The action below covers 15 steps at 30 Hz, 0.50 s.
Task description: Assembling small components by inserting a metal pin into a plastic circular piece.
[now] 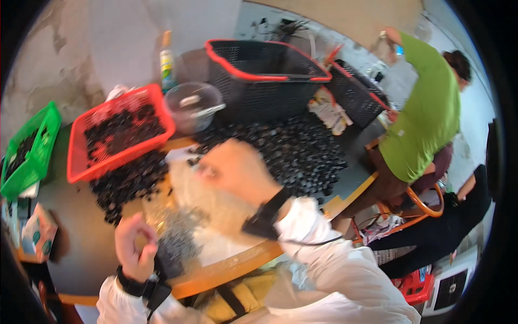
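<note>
My left hand (136, 247) is above the near edge of the table, thumb and index finger curled together into a ring. What it pinches, if anything, is too small to see. Beside it lies a heap of thin grey, wiry pieces (178, 237). My right hand (237, 170) is slightly blurred and closed, fingertips together over a pale sheet (210, 229). Its fingertips are close to a spread of small dark pieces (291, 151); whether they hold one I cannot make out. Another batch of dark pieces (129, 178) lies left of the sheet.
A red basket (75, 151) and a green basket (47, 143) hold dark pieces at left. A clear tub (194, 116), a bottle (167, 67) and black red-rimmed baskets (259, 94) stand behind. At right, a person in green (426, 108) leans over the table beside a wooden chair (426, 208).
</note>
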Each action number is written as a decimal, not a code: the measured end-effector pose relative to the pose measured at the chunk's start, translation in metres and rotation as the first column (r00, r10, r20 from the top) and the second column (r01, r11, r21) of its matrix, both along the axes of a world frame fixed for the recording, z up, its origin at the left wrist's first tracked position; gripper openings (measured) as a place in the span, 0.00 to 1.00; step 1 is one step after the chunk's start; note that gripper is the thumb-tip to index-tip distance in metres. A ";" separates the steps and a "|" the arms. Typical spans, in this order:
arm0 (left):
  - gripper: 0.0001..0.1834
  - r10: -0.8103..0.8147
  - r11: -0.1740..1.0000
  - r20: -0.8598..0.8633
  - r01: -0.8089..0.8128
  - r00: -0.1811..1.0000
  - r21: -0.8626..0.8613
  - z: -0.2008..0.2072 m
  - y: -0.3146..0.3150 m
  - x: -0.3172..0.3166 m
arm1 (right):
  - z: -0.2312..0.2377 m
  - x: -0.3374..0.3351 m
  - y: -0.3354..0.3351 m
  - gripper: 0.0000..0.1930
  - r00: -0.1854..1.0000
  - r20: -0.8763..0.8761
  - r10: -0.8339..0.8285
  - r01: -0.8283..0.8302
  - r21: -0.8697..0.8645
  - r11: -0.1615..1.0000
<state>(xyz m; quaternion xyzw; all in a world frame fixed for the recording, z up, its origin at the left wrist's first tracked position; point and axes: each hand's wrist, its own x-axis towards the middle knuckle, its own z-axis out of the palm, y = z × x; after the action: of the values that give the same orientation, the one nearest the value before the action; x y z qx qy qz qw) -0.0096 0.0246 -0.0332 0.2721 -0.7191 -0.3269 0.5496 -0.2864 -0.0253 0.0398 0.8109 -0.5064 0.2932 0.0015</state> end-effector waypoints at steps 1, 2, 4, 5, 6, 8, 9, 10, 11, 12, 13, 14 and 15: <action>0.35 0.043 0.998 -0.060 -0.040 0.997 0.038 0.002 -0.003 0.000 | -0.003 -0.016 -0.006 0.11 0.989 -0.097 -0.114 0.098 -0.156 0.983; 0.32 0.048 0.998 -0.046 -0.047 0.998 0.029 0.003 -0.008 -0.003 | -0.004 -0.030 -0.007 0.10 0.974 -0.083 -0.212 0.185 -0.251 0.950; 0.23 0.018 1.000 -0.035 -0.019 0.999 -0.018 0.012 -0.010 -0.005 | -0.014 -0.056 -0.013 0.11 0.925 -0.193 -0.328 0.283 -0.227 0.932; 0.23 0.031 0.999 -0.034 -0.031 0.999 -0.015 0.015 -0.010 -0.006 | -0.016 -0.063 -0.011 0.12 0.890 -0.264 -0.372 0.314 -0.234 0.920; 0.21 0.004 1.000 -0.024 -0.004 1.000 -0.020 0.017 -0.008 -0.003 | -0.015 -0.061 -0.010 0.13 0.903 -0.240 -0.357 0.296 -0.256 0.920; 0.19 -0.009 1.000 -0.021 0.009 1.000 -0.030 0.020 -0.005 0.001 | -0.004 -0.052 -0.005 0.14 0.957 -0.093 -0.275 0.237 -0.297 0.925; 0.19 0.030 0.999 -0.018 -0.031 0.999 -0.018 0.018 -0.006 0.003 | 0.008 -0.040 0.004 0.15 0.981 0.026 -0.193 0.191 -0.313 0.930; 0.17 0.061 0.996 0.027 -0.059 0.998 -0.066 0.017 -0.009 0.004 | 0.023 -0.026 0.023 0.13 0.961 0.261 -0.089 0.168 -0.299 0.939; 0.16 0.109 0.989 0.079 -0.100 0.991 -0.110 0.015 -0.010 0.011 | 0.035 -0.005 0.050 0.10 0.872 0.488 0.022 0.130 -0.276 0.952; 0.15 0.126 0.988 0.060 -0.120 0.990 -0.096 0.019 -0.010 0.013 | 0.051 0.009 0.090 0.05 0.796 0.602 0.060 0.163 -0.308 0.937; 0.14 0.118 0.991 0.003 -0.118 0.993 -0.068 0.024 -0.011 0.008 | 0.064 0.012 0.129 0.05 0.802 0.593 0.071 0.142 -0.304 0.942; 0.15 0.119 0.990 -0.058 -0.123 0.991 -0.065 0.028 -0.013 0.004 | 0.076 0.008 0.165 0.10 0.653 0.534 0.536 -0.149 -0.604 0.783; 0.16 0.149 0.986 -0.101 -0.155 0.984 -0.056 0.027 -0.014 0.006 | 0.084 0.008 0.180 0.16 0.329 0.341 0.881 -0.330 -0.832 0.446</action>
<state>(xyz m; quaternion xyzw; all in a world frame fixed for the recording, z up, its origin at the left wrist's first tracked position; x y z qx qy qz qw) -0.0036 0.0103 -0.0062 0.2923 -0.6788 -0.2737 0.6155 -0.2787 0.1544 0.1243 0.6878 0.0508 0.7219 -0.0562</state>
